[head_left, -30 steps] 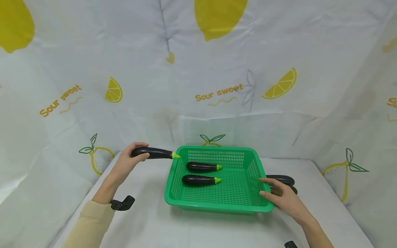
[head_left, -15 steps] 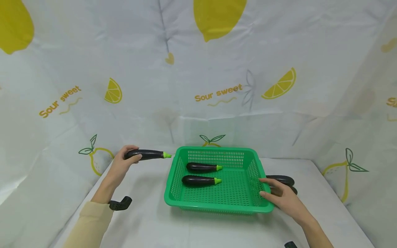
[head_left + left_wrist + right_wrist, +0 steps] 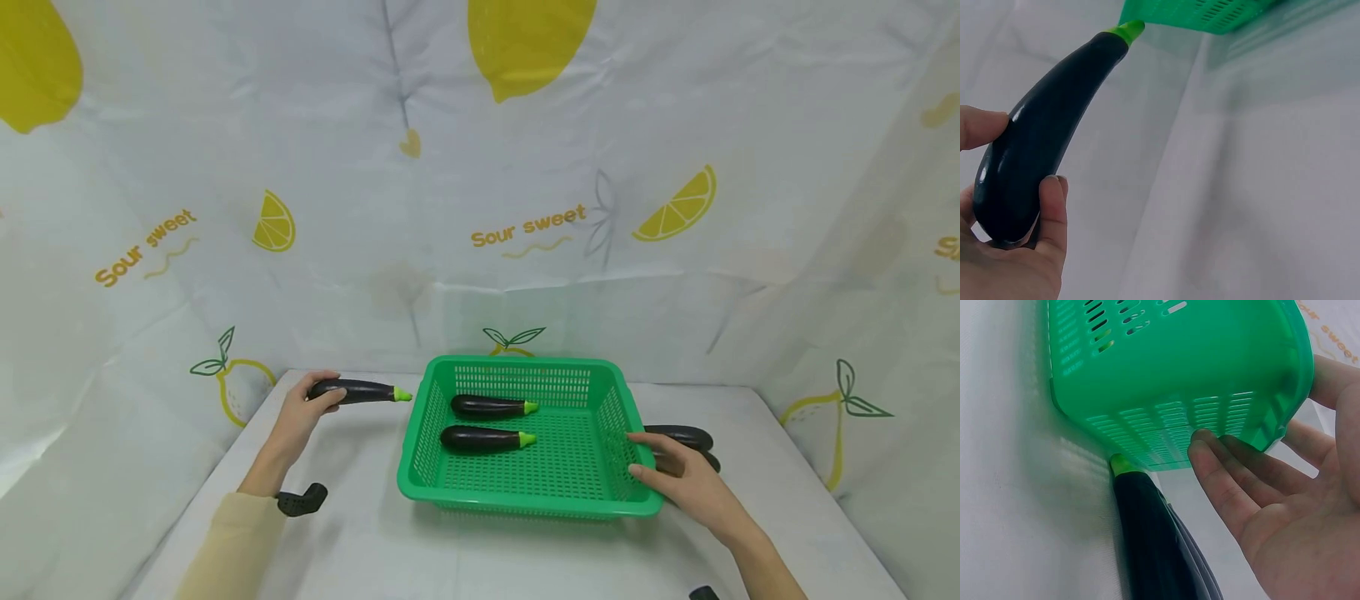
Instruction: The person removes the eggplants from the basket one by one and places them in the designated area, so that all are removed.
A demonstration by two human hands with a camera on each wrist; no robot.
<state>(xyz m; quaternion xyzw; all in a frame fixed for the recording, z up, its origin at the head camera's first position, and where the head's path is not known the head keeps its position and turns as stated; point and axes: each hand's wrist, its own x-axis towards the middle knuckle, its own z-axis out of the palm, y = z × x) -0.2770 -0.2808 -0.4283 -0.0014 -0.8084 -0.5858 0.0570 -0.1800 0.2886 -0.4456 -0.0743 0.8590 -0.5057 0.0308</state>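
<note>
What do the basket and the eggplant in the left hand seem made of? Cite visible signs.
Basket: probably moulded plastic, smooth and slightly glossy, with regular slots through its walls. Eggplant: glossy, dark surface with bright highlights; whether real vegetable or plastic replica, I cannot tell.

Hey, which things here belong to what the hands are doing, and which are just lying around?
Part of the work:
Held eggplant, in the left hand
Green basket, held by the right hand
Two inner eggplants, lying in the basket
Probably two outer eggplants, beside it

Just around:
Lemon-print sheet
White table
Black device at the left wrist
</note>
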